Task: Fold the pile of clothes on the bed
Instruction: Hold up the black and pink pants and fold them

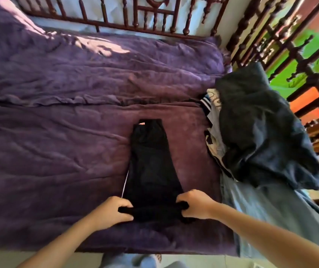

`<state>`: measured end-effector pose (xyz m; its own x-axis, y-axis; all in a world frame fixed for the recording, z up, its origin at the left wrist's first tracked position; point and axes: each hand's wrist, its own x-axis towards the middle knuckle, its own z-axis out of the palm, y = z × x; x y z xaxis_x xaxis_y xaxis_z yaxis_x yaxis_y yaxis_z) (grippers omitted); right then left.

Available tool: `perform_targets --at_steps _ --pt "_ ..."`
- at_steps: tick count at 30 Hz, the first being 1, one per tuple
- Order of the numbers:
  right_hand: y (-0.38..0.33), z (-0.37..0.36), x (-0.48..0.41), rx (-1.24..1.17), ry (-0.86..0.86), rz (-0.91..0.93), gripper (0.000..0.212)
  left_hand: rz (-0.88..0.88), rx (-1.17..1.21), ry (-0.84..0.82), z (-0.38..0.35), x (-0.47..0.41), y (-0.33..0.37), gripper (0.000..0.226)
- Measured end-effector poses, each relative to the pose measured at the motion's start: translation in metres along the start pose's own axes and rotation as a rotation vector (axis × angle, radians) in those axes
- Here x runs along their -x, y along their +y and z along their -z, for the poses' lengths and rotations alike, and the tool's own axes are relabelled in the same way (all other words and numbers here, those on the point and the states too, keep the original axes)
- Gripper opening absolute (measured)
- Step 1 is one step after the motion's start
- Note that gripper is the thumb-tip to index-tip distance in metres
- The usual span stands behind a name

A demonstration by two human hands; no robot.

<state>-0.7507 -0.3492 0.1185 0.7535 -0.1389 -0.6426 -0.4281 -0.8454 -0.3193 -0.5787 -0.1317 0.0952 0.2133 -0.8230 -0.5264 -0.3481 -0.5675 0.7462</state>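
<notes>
A pair of black trousers [150,161] lies lengthwise on the purple bed cover [58,144], folded into a narrow strip that runs away from me. My left hand [110,211] grips its near left corner. My right hand [195,205] grips the near right corner. Both hands pinch the near end, which is bunched between them. To the right sits the pile of clothes [261,132], topped by a dark navy garment, with a white printed piece [213,117] under it and light blue jeans [267,213] at the near right.
A dark wooden headboard with turned spindles [154,18] runs along the far side. A similar wooden rail [298,60] stands to the right of the pile. The bed's near edge [135,252] is just below my forearms. Sunlight falls on the cover at the far left.
</notes>
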Motion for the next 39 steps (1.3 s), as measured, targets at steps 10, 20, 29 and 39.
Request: perform_targets --at_steps 10,20,29,39 --pt "0.012 0.161 -0.127 0.085 0.719 -0.244 0.043 -0.065 -0.021 0.779 0.150 -0.140 0.042 0.036" --pt "0.028 -0.033 -0.176 0.341 0.451 -0.096 0.080 -0.076 -0.799 0.341 -0.003 -0.181 -0.064 0.125" --pt "0.050 -0.056 -0.210 0.406 0.358 -0.087 0.098 -0.119 -0.935 0.274 -0.012 -0.207 -0.088 0.107" --pt "0.056 0.012 -0.202 0.339 0.728 0.251 0.031 -0.332 -0.793 0.396 0.049 -0.208 -0.058 0.087"
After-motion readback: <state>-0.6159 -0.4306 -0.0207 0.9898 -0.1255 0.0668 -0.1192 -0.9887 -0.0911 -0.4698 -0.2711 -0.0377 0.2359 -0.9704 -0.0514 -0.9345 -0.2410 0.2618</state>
